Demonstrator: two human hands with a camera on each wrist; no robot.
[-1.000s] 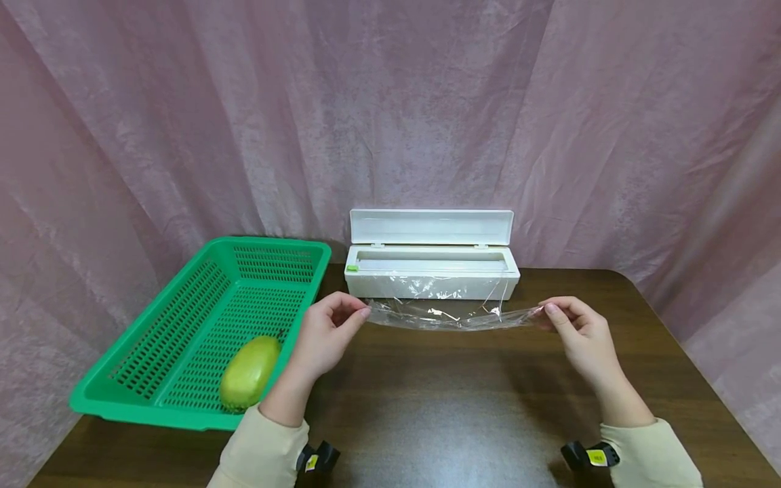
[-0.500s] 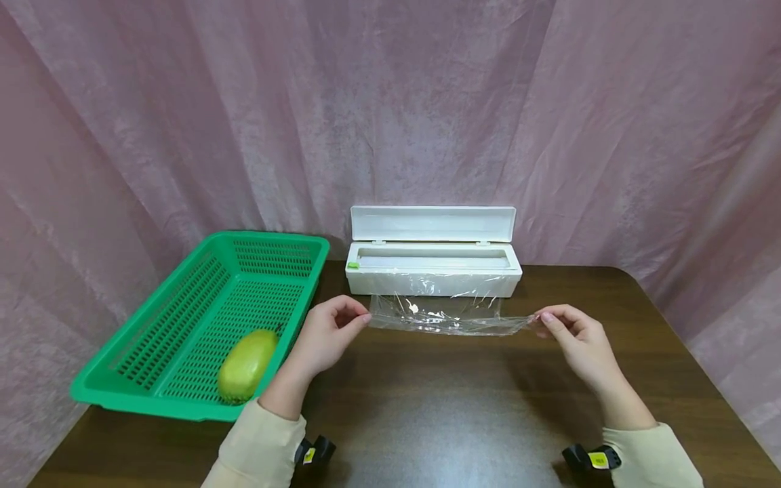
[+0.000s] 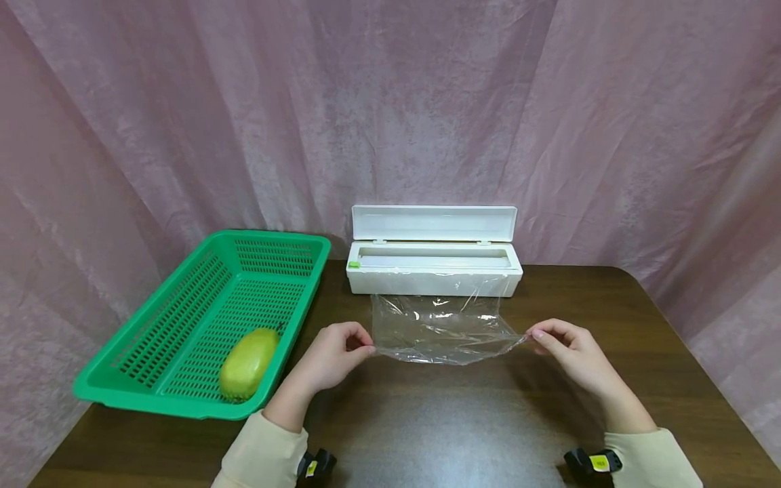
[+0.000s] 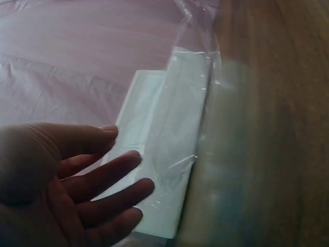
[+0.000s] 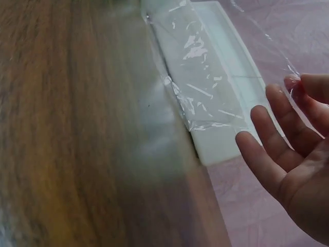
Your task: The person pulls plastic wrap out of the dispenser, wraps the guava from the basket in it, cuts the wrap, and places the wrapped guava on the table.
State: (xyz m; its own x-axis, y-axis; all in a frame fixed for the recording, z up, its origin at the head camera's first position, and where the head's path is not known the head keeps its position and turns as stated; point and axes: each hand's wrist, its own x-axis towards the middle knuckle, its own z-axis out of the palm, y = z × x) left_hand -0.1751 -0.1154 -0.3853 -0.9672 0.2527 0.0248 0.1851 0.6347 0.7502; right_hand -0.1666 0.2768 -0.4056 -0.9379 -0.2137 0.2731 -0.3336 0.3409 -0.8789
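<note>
A sheet of clear plastic wrap [image 3: 439, 332] stretches toward me from a white wrap dispenser box [image 3: 434, 281], whose lid [image 3: 434, 222] stands up at the back. My left hand [image 3: 338, 356] pinches the sheet's left front corner between thumb and forefinger. At the right front corner, my right hand [image 3: 567, 349] pinches the film the same way, its other fingers spread in the right wrist view. Between both hands the front edge sags slightly above the table. The roll inside the box shows only as a pale strip.
To the left stands a green plastic basket [image 3: 268, 295] with a green-yellow oval fruit [image 3: 248, 364] in its near right corner. The brown wooden table [image 3: 451, 420] reaches back to a pink curtain [image 3: 427, 102] behind the box.
Both hands have drawn the plastic wrap toward me, so a longer sheet now spans from the box. The right hand has also shifted slightly left. The box, basket and fruit stay put.
</note>
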